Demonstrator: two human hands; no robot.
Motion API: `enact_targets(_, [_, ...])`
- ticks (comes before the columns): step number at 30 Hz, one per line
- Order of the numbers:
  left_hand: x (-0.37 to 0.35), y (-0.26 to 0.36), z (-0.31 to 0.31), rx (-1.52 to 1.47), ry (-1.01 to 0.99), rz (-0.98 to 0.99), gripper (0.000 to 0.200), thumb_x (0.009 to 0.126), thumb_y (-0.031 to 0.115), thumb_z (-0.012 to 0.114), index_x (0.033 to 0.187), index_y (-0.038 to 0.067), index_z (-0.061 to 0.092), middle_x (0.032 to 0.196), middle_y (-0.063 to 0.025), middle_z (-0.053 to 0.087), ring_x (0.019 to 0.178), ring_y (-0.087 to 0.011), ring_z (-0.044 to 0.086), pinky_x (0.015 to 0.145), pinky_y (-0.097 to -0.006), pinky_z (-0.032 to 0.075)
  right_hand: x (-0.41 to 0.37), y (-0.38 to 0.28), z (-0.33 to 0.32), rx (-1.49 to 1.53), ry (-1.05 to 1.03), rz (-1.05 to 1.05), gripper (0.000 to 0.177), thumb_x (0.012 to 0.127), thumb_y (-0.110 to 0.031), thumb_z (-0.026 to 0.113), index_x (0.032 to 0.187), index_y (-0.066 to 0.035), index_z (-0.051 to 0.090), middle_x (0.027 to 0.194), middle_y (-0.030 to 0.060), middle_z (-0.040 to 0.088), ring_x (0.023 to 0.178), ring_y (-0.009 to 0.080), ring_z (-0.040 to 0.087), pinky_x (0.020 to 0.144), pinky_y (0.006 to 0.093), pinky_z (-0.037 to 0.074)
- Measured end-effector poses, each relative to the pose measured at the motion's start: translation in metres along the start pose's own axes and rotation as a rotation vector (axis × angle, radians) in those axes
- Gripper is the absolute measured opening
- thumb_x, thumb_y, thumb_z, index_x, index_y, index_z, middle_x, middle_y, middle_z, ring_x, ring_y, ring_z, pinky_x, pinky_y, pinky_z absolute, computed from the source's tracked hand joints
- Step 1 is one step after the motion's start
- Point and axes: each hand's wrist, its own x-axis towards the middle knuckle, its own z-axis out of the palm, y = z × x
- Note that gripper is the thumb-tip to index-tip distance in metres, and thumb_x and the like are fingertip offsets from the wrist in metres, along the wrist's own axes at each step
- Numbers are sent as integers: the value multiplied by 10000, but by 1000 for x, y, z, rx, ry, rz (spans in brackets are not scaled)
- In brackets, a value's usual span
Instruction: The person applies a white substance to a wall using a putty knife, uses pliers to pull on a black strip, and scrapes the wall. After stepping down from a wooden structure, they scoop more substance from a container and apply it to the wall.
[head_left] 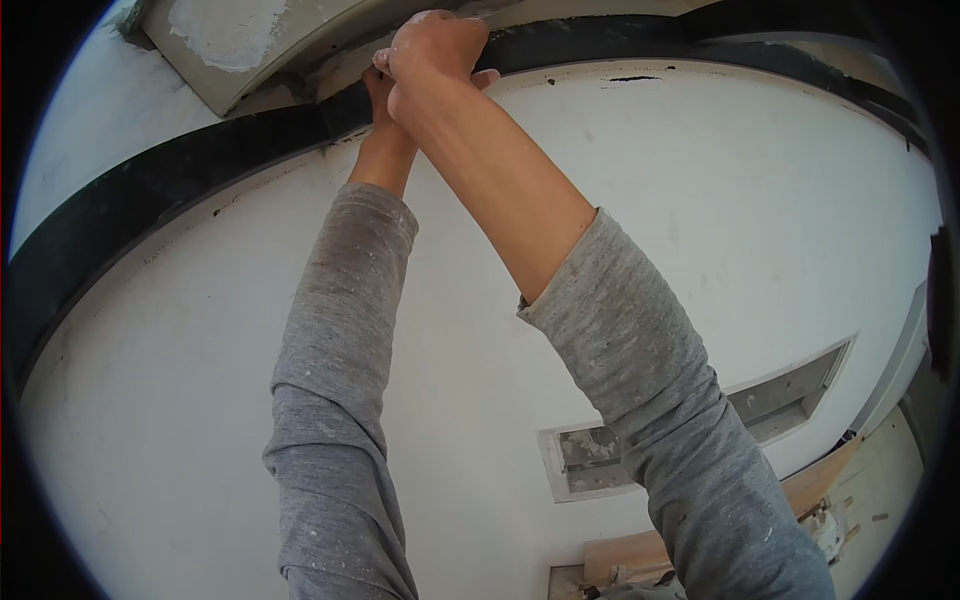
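Both arms, in grey dusty sleeves, reach up to a black band (250, 140) that runs along the top of a white wall (480, 400). My right hand (440, 48) is curled closed in front of the band, with whitish dust on the knuckles. Anything inside its fingers is hidden from view. Just behind and below it, my left hand (380, 100) is at the band's lower edge. The right wrist crosses in front of the left hand and covers most of its fingers.
Above the band on the left, a beige panel (230, 50) with a white plaster patch juts out. A long recessed niche (780, 400) is set in the wall at lower right. Below it are brown boards (820, 475) and loose items on the floor (880, 490).
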Motion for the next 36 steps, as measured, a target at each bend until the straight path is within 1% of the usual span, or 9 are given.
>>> enact_targets(4, [9, -1, 10, -86, 54, 30, 564, 819, 348, 641, 1307, 127, 465, 1271, -109, 468, 1237, -290, 423, 1035, -519, 259, -11, 18, -29, 60, -193, -75, 343, 968, -215, 478, 1292, -112, 522, 1307, 12, 576, 1173, 137, 558, 938, 248, 453])
enact_targets(8, [-3, 3, 20, -192, 73, 36, 533, 840, 338, 619, 1298, 119, 456, 1254, -111, 473, 1234, -291, 426, 1028, -514, 268, 39, -36, -24, -672, -401, 22, 446, 983, -130, 442, 1405, -33, 335, 1384, 110, 493, 1207, 216, 545, 961, 257, 461])
enact_targets(14, [-16, 4, 14, -331, 123, 31, 487, 871, 325, 585, 1284, 108, 443, 1228, -113, 481, 1229, -291, 431, 1018, -508, 282, -23, -34, -23, -3146, -831, -1108, 493, 1018, -124, 311, 1453, 35, 145, 1297, 321, 460, 1151, 353, 552, 965, 365, 460])
enact_targets(21, [-15, 6, 14, -508, 219, 28, 435, 908, 309, 545, 1269, 96, 428, 1198, -116, 491, 1223, -292, 436, 1006, -501, 298, -20, -44, -36, -3119, -817, -1101, 505, 1022, -142, 312, 1461, 34, 134, 1327, 352, 420, 1161, 386, 540, 989, 396, 447])
enact_targets(24, [-15, 9, 9, -459, 199, 22, 444, 897, 308, 556, 1266, 95, 432, 1201, -116, 490, 1221, -292, 437, 1005, -503, 296, 2, -61, -28, -3067, -1089, -1442, 517, 1026, -153, 314, 1463, 36, 112, 1359, 310, 415, 1177, 371, 530, 991, 375, 443])
enact_targets(27, [-16, 9, 7, -377, 161, 8, 458, 881, 306, 573, 1263, 93, 437, 1205, -117, 489, 1218, -292, 439, 1002, -508, 295, -13, -47, -10, -3011, -950, -1038, 512, 1035, -177, 307, 1477, -2, 118, 1366, 254, 423, 1167, 333, 531, 952, 388, 472])
enact_targets(29, [-17, 10, 3, -321, 127, 4, 467, 870, 305, 584, 1261, 93, 441, 1207, -117, 489, 1215, -292, 441, 1001, -510, 294, -44, -21, -14, -2304, -448, -494, 243, 1016, -255, 394, 1208, -107, 405, 966, 82, 508, 699, 176, 514, 492, 334, 421])
enact_targets(32, [-16, 13, -4, -236, 75, -2, 481, 854, 304, 601, 1257, 91, 446, 1211, -117, 488, 1212, -292, 443, 998, -515, 292, -50, -16, -21, -2566, -460, -729, 276, 1021, -250, 379, 1253, -101, 376, 969, 77, 500, 685, 173, 501, 480, 332, 416])
enact_targets(36, [-9, 10, -15, -107, 19, -10, 500, 832, 302, 623, 1253, 90, 454, 1217, -118, 487, 1208, -293, 446, 995, -520, 290, -63, -6, -21, -2402, -413, -549, 317, 1023, -214, 371, 1299, -66, 321, 972, 90, 488, 639, 169, 475, 462, 296, 398])
